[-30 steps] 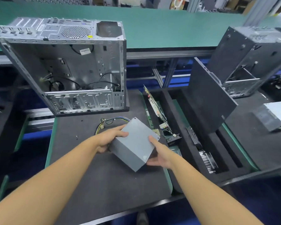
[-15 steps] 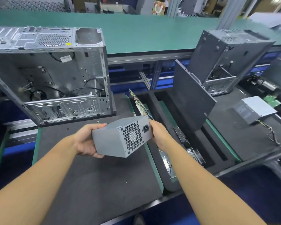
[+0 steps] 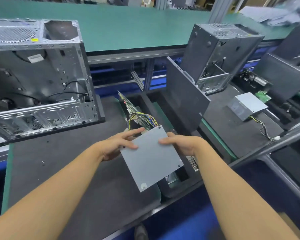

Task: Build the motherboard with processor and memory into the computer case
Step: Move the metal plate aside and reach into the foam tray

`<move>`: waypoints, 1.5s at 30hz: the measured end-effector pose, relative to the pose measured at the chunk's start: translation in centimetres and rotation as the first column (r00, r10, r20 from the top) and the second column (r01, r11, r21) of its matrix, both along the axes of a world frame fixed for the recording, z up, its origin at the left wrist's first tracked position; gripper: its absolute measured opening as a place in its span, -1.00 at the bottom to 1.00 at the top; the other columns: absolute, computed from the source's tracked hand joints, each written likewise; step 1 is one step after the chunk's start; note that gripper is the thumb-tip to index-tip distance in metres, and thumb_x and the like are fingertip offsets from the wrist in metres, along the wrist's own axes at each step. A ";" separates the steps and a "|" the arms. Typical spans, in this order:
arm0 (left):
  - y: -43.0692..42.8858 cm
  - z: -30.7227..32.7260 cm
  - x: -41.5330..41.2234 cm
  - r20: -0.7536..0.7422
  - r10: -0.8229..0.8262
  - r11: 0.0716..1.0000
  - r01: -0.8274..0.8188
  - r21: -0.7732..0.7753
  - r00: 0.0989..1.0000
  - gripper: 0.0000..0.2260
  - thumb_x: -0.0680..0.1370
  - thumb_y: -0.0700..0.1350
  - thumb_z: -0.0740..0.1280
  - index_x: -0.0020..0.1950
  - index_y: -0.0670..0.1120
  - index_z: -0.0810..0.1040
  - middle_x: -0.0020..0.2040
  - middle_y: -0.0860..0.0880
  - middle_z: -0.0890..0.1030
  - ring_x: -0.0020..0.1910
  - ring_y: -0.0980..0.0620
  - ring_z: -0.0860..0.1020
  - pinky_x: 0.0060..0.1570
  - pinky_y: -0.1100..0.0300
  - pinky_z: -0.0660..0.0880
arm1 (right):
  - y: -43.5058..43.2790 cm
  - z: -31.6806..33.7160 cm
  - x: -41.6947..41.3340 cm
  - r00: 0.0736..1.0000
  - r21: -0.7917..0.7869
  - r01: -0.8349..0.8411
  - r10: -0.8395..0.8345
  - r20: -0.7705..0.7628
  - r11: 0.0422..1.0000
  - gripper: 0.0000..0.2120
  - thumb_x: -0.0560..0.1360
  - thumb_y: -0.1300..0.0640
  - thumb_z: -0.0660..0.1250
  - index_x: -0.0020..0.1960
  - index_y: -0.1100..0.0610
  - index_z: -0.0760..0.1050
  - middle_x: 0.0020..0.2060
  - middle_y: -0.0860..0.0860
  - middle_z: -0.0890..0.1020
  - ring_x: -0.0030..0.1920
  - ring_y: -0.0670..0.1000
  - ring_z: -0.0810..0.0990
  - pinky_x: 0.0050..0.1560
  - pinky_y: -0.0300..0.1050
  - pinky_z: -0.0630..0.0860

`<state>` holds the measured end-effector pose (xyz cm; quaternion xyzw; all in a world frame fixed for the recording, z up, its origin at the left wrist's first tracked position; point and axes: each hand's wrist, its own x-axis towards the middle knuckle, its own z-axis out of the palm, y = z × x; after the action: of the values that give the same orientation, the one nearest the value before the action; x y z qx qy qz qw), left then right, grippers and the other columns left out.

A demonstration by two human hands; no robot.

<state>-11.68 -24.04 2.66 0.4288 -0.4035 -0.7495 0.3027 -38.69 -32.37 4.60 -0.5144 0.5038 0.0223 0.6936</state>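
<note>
Your left hand (image 3: 118, 144) and right hand (image 3: 180, 144) both grip the power supply (image 3: 151, 161). Its wires (image 3: 142, 118) dangle just over the motherboard (image 3: 128, 104), which stands on edge at 12 o'clock, and could snag it. The open computer case (image 3: 42, 75) stands at 10 o'clock. Count: two power supplies, the spare supply (image 3: 248, 105) at 3 o'clock; two cases plainly seen, the second case (image 3: 220, 54) at 2 o'clock; one motherboard.

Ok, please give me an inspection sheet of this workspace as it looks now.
Surface: dark foam mat.
Job's things: open computer case at left on the mat; circuit board standing on edge in the foam tray.
Clutter: small specks on the mat, perhaps screws.
Fingers: left hand and right hand hold the power supply, thumbs on its top face.
Cables: coloured wire bundle at the supply's far end; black cables inside the case.
Surroundings: second case, leaning panel, another power supply, green belt behind.
</note>
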 end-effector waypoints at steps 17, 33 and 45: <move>-13.9 10.2 -8.3 -0.403 0.516 0.775 -0.612 -0.157 0.756 -0.83 0.60 -0.20 0.24 0.13 0.05 0.42 -0.04 -0.06 0.70 0.03 -0.13 0.67 0.01 0.05 0.56 | -1.3 5.5 -3.3 0.880 -0.679 -0.087 -0.263 -0.396 0.729 -0.25 0.14 -0.52 0.35 0.19 -0.15 0.31 -0.02 -0.25 0.57 -0.03 -0.07 0.61 0.06 0.06 0.50; -22.6 3.3 -5.5 0.071 0.808 0.589 -0.799 -0.121 0.585 -0.78 0.54 0.10 0.37 -0.04 -0.05 0.52 -0.06 0.01 0.43 -0.05 0.07 0.40 -0.09 0.25 0.33 | -17.8 -2.8 6.5 0.663 -0.916 -0.096 -0.662 -0.351 0.389 -0.30 0.26 -0.29 0.49 0.23 0.05 0.33 0.10 -0.01 0.51 0.13 0.14 0.49 -0.07 0.08 0.43; -26.6 -1.0 -3.6 -0.112 0.764 0.640 -0.769 0.005 0.635 -0.68 0.61 -0.12 0.22 0.32 0.16 0.46 0.28 0.16 0.50 0.32 0.19 0.37 0.39 0.13 0.15 | -26.8 -5.9 12.2 0.626 -0.841 -0.287 -0.575 -0.527 0.458 -0.24 0.28 -0.29 0.47 0.30 0.11 0.35 0.21 0.07 0.49 0.21 0.15 0.46 0.06 0.09 0.38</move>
<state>-15.32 -50.63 1.70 0.5134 -0.1836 -0.5626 0.6214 -26.51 -59.12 -1.30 -0.6785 0.7276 -0.0916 0.0420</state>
